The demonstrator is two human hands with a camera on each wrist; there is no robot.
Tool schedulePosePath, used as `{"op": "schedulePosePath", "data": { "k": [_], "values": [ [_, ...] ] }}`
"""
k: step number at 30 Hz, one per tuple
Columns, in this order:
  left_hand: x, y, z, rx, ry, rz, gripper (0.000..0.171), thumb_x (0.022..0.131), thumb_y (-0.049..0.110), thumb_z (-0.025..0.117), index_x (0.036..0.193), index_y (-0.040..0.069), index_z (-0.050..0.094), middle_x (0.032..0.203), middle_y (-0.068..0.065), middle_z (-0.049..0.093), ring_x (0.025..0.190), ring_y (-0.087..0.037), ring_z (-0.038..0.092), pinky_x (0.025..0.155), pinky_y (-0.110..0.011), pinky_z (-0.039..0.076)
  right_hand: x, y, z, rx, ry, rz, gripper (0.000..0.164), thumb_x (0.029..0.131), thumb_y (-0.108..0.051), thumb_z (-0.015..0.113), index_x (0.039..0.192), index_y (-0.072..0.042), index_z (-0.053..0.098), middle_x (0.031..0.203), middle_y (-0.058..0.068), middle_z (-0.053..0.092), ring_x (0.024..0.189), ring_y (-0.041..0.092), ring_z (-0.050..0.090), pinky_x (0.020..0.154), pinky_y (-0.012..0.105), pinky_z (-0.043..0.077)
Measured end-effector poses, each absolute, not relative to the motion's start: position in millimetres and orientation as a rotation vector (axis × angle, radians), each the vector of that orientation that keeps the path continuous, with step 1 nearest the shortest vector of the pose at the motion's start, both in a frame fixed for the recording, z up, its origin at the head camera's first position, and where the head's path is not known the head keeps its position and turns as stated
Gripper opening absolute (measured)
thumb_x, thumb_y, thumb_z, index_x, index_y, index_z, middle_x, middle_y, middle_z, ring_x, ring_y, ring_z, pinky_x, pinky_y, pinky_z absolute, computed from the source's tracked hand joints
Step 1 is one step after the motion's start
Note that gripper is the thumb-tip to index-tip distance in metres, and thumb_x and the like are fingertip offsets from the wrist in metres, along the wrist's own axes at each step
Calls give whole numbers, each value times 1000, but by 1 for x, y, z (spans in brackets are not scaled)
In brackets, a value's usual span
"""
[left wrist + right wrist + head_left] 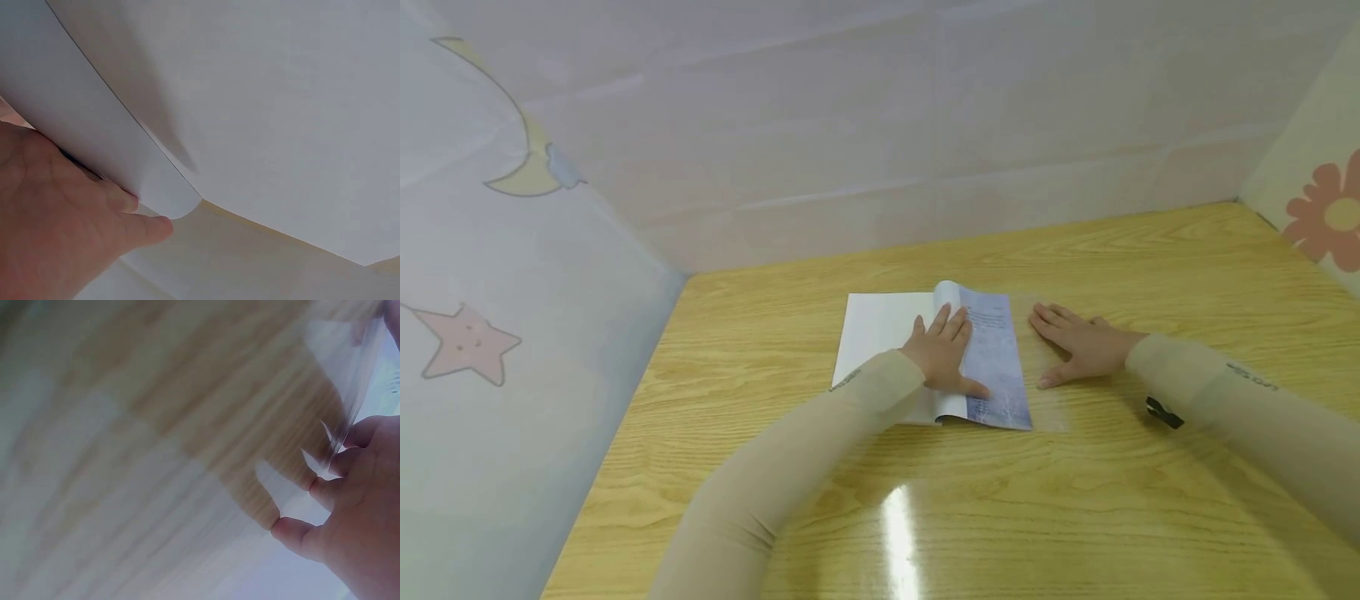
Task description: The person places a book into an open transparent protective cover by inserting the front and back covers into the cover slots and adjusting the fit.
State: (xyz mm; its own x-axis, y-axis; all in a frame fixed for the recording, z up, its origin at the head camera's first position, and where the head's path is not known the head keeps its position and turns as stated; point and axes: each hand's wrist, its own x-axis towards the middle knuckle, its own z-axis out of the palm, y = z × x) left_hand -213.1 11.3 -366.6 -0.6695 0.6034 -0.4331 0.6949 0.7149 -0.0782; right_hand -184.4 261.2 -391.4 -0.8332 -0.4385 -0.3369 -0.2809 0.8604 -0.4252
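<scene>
Wood-grain table (737, 375), open book (880, 325), clear film (1049, 414)

In the head view, soft, even light reaches me, its colours slightly muted; one white streak of glare burns on my glossy tabletop (737, 367), and a faint shadow lies beneath my right sleeve (1247, 408). At my left wrist everything looks dim and grey, a soft-edged shadow darkening the white page (281, 125). At my right wrist, pale haze veils the blurred wood grain, and the shine mirrors my right hand (362, 500) in finger-shaped dark patches.
</scene>
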Motion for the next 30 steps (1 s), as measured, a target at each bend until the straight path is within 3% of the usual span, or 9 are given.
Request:
{"op": "schedulePosePath", "data": {
  "k": [14, 30],
  "values": [
    [-206, 8, -355, 982, 2511, -360, 108, 84, 75, 49, 157, 9, 4, 162, -5, -9, 147, -25, -11, 117, -50, 5, -185, 260, -397, -541, 2618, -504, 110, 81, -57, 70, 152, 7, 14, 158, 28, 2, 142, 50, -4, 98, 79, 4],
    [-207, 16, -372, 986, 2555, -442, 111, 81, 82, 40, 157, 11, 4, 162, -4, -8, 147, -23, -10, 117, -50, 9, -183, 257, -392, -525, 2616, -502, 111, 82, -57, 69, 151, 8, 14, 158, 28, 0, 142, 50, -5, 98, 80, 1]
  ]
}}
